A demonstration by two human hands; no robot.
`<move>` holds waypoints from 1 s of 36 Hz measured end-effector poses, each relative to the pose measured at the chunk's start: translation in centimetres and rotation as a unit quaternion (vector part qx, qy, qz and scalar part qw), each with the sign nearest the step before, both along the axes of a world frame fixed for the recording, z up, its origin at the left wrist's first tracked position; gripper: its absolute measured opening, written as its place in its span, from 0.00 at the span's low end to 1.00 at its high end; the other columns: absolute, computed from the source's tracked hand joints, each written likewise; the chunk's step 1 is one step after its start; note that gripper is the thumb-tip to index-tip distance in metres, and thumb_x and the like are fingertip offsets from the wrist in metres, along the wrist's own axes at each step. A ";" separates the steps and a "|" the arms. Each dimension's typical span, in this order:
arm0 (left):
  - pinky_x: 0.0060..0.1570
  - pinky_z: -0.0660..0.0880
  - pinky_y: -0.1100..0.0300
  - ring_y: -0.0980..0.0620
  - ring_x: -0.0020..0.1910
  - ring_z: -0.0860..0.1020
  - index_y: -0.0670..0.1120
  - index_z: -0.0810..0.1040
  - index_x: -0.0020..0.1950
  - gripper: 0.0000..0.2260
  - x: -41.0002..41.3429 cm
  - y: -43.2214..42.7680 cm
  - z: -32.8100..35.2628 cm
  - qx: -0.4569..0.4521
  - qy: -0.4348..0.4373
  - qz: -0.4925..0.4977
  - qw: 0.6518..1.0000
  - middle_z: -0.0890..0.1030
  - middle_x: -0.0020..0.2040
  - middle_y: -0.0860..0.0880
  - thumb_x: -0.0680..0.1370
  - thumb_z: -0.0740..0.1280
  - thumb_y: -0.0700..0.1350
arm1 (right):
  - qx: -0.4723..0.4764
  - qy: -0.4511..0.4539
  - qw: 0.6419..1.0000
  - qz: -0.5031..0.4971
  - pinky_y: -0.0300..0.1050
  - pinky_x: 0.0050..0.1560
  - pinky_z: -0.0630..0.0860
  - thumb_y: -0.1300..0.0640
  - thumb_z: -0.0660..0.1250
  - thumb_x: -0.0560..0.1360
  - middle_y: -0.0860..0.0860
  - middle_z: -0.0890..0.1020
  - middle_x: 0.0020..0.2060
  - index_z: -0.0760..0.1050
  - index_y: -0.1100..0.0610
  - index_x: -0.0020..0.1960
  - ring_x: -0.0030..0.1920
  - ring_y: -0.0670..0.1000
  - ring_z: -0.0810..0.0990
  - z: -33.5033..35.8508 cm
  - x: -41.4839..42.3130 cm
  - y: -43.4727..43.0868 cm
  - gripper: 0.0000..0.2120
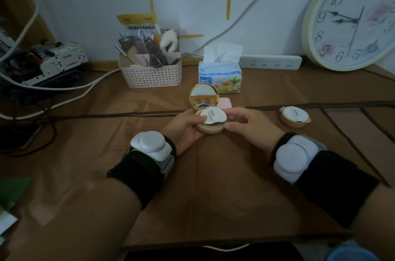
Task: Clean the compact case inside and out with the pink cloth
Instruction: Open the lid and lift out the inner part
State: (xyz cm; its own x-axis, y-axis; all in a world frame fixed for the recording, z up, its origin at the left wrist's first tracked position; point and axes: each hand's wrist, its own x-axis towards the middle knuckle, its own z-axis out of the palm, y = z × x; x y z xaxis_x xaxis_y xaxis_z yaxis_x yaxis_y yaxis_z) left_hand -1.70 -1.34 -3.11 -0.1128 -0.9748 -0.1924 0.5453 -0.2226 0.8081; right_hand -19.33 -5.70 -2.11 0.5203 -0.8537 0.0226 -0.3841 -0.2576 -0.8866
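Still at the opening stage, it seems: compact case (210, 126) held above the middle of the table (213, 186) with lid (204, 96) up, cupped from below in the left hand (186, 130), thumb lying on the white puff (213, 115), and pinched at its right edge by the right hand (250, 126). No wiping yet, with the pink cloth (224, 103) flat just behind the case. Next, probably: puff out and aside, right hand freed, cloth fetched while the left grips the base.

brown table (213, 186) bears basket (152, 74), tissue pack (219, 77), pink cloth (224, 103).
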 end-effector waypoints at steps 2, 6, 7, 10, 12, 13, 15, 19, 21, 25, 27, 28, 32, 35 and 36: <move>0.52 0.78 0.56 0.47 0.54 0.78 0.39 0.68 0.67 0.19 0.1 0.0 0.0 0.001 0.008 -0.006 1.000 0.78 0.58 0.42 0.76 0.56 0.33 | 0.057 -0.009 0.998 -0.005 0.26 0.38 0.73 0.65 0.64 0.73 0.45 0.81 0.45 0.76 0.50 0.58 0.42 0.39 0.77 0.6 0.2 -0.1 0.17; 0.49 0.80 0.52 0.46 0.54 0.79 0.42 0.72 0.63 0.17 0.5 0.1 0.0 0.013 0.023 -0.035 0.999 0.80 0.56 0.43 0.75 0.56 0.36 | 0.127 -0.018 0.991 -0.045 0.35 0.40 0.73 0.66 0.61 0.74 0.48 0.79 0.42 0.80 0.49 0.50 0.41 0.43 0.75 1.5 0.3 -0.3 0.15; 0.48 0.80 0.52 0.46 0.54 0.79 0.43 0.72 0.63 0.18 0.5 0.2 0.0 0.012 0.022 -0.039 0.999 0.80 0.56 0.43 0.75 0.56 0.36 | 0.151 -0.026 0.987 -0.058 0.35 0.39 0.73 0.66 0.61 0.74 0.50 0.78 0.40 0.80 0.52 0.52 0.39 0.44 0.74 1.7 0.3 -0.3 0.14; 0.46 0.81 0.52 0.45 0.55 0.78 0.42 0.69 0.67 0.20 0.3 0.2 0.0 0.007 0.003 -0.035 0.999 0.78 0.58 0.42 0.74 0.57 0.33 | 0.217 -0.042 0.972 -0.085 0.36 0.38 0.73 0.66 0.61 0.75 0.52 0.76 0.40 0.78 0.61 0.58 0.38 0.46 0.73 2.2 0.6 -0.1 0.13; 0.45 0.81 0.53 0.45 0.55 0.78 0.42 0.68 0.67 0.22 0.1 0.2 -0.1 -0.002 -0.017 -0.023 1.000 0.76 0.60 0.42 0.74 0.58 0.30 | 0.254 -0.048 0.961 -0.098 0.37 0.40 0.74 0.65 0.62 0.75 0.54 0.77 0.46 0.75 0.63 0.59 0.41 0.47 0.74 2.6 0.8 0.0 0.14; 0.46 0.81 0.53 0.46 0.55 0.78 0.42 0.68 0.67 0.22 0.0 0.2 -0.1 -0.009 -0.026 -0.018 0.999 0.76 0.60 0.42 0.73 0.59 0.29 | 0.272 -0.052 0.955 -0.104 0.38 0.42 0.74 0.64 0.63 0.75 0.55 0.77 0.49 0.74 0.63 0.61 0.43 0.47 0.74 2.7 0.8 -0.1 0.15; 0.47 0.80 0.55 0.47 0.55 0.78 0.44 0.70 0.63 0.23 -0.2 0.2 -0.2 -0.022 -0.041 -0.013 0.999 0.77 0.58 0.43 0.71 0.60 0.26 | 0.300 -0.058 0.946 -0.109 0.40 0.46 0.75 0.63 0.63 0.75 0.55 0.77 0.49 0.72 0.63 0.63 0.44 0.48 0.75 3.0 0.9 -0.2 0.16; 0.54 0.77 0.55 0.46 0.59 0.75 0.44 0.66 0.67 0.29 -0.2 0.2 -0.3 -0.040 -0.063 -0.019 0.997 0.75 0.61 0.42 0.70 0.60 0.23 | 0.324 -0.061 0.938 -0.106 0.39 0.43 0.75 0.60 0.64 0.75 0.52 0.76 0.42 0.72 0.60 0.63 0.41 0.47 0.75 3.3 1.2 -0.5 0.16; 0.54 0.77 0.55 0.47 0.58 0.75 0.44 0.65 0.69 0.30 -0.2 0.3 -0.4 -0.050 -0.074 -0.022 0.996 0.74 0.61 0.42 0.70 0.59 0.22 | 0.325 -0.062 0.937 -0.107 0.38 0.40 0.75 0.58 0.65 0.74 0.51 0.76 0.41 0.73 0.59 0.60 0.40 0.46 0.75 3.4 1.5 -0.5 0.14; 0.61 0.72 0.51 0.44 0.62 0.72 0.41 0.63 0.70 0.31 -0.3 0.3 -0.5 -0.058 -0.103 -0.022 0.993 0.72 0.64 0.40 0.70 0.58 0.21 | 0.326 -0.051 0.938 -0.107 0.37 0.38 0.74 0.56 0.66 0.74 0.50 0.76 0.40 0.74 0.57 0.51 0.39 0.46 0.74 3.8 1.8 -0.7 0.07; 0.62 0.71 0.51 0.44 0.63 0.72 0.40 0.64 0.70 0.30 -0.2 0.2 -0.6 -0.055 -0.121 -0.018 0.991 0.72 0.64 0.39 0.70 0.59 0.21 | 0.323 -0.044 0.940 -0.104 0.38 0.40 0.74 0.56 0.66 0.74 0.51 0.76 0.41 0.74 0.58 0.52 0.40 0.46 0.74 4.0 1.9 -0.7 0.09; 0.61 0.72 0.52 0.44 0.62 0.72 0.40 0.64 0.70 0.30 -0.2 0.2 -0.6 -0.053 -0.128 -0.018 0.990 0.72 0.64 0.40 0.70 0.59 0.21 | 0.320 -0.042 0.941 -0.102 0.38 0.41 0.74 0.56 0.66 0.74 0.51 0.76 0.42 0.74 0.58 0.54 0.40 0.47 0.75 4.0 1.9 -0.7 0.10; 0.57 0.75 0.56 0.45 0.59 0.75 0.40 0.65 0.70 0.29 -0.2 0.2 -0.7 -0.051 -0.123 -0.023 0.991 0.74 0.62 0.42 0.71 0.59 0.22 | 0.303 -0.021 0.948 -0.094 0.40 0.46 0.75 0.55 0.67 0.73 0.51 0.78 0.42 0.73 0.56 0.56 0.43 0.48 0.76 4.1 2.0 -1.0 0.13; 0.53 0.77 0.59 0.48 0.55 0.77 0.40 0.66 0.69 0.28 -0.2 0.2 -0.7 -0.056 -0.121 -0.030 0.991 0.76 0.58 0.43 0.71 0.59 0.23 | 0.277 0.010 0.957 -0.089 0.39 0.44 0.75 0.50 0.69 0.71 0.50 0.78 0.44 0.74 0.56 0.58 0.43 0.47 0.76 3.8 2.4 -1.2 0.17; 0.52 0.77 0.60 0.49 0.54 0.77 0.40 0.66 0.69 0.28 -0.1 0.2 -0.7 -0.058 -0.122 -0.032 0.990 0.76 0.58 0.43 0.71 0.59 0.23 | 0.267 0.017 0.959 -0.090 0.39 0.43 0.74 0.49 0.69 0.71 0.50 0.79 0.45 0.74 0.56 0.58 0.43 0.47 0.76 3.7 2.6 -1.2 0.19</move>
